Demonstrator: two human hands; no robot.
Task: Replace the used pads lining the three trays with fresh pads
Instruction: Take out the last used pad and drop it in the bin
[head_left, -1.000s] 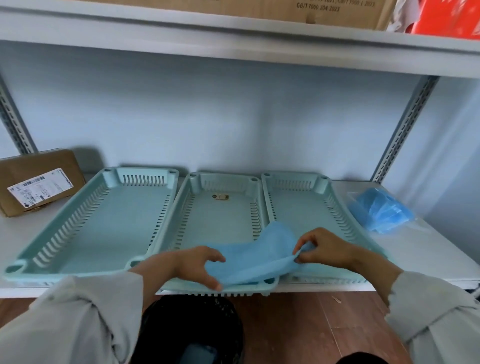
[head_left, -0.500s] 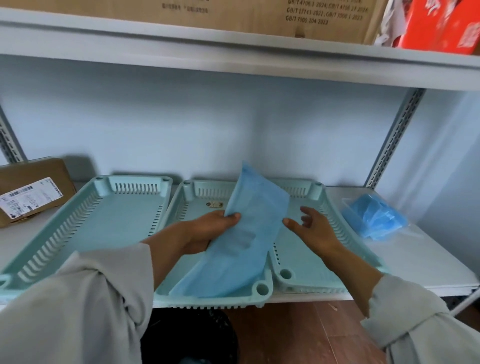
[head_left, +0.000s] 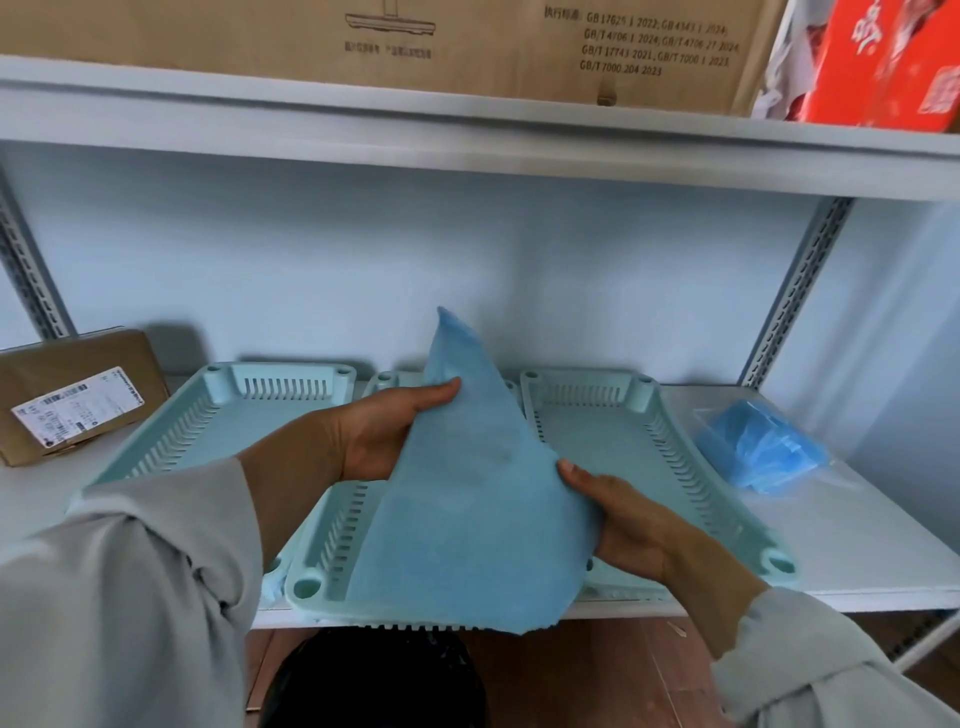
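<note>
Three pale green slotted trays stand side by side on the white shelf: left tray (head_left: 283, 387), middle tray (head_left: 332, 530), right tray (head_left: 639, 441). A blue pad (head_left: 478, 514) hangs upright above the middle tray, its lower edge drooping past the shelf front. My left hand (head_left: 384, 436) grips the pad's upper left edge, thumb on top. My right hand (head_left: 618, 519) holds its right edge from the side and beneath. The pad hides most of the middle tray. A clear bag of folded blue pads (head_left: 758, 449) lies on the shelf right of the trays.
A brown parcel with a label (head_left: 78, 395) sits at the shelf's left end. A black bin (head_left: 374, 680) stands on the floor below the shelf front. Cardboard and red boxes (head_left: 878, 62) fill the upper shelf. Slotted metal uprights flank the bay.
The pad has been lifted out of the middle tray and raised upright. My right hand, briefly off it, now holds its right edge again.
</note>
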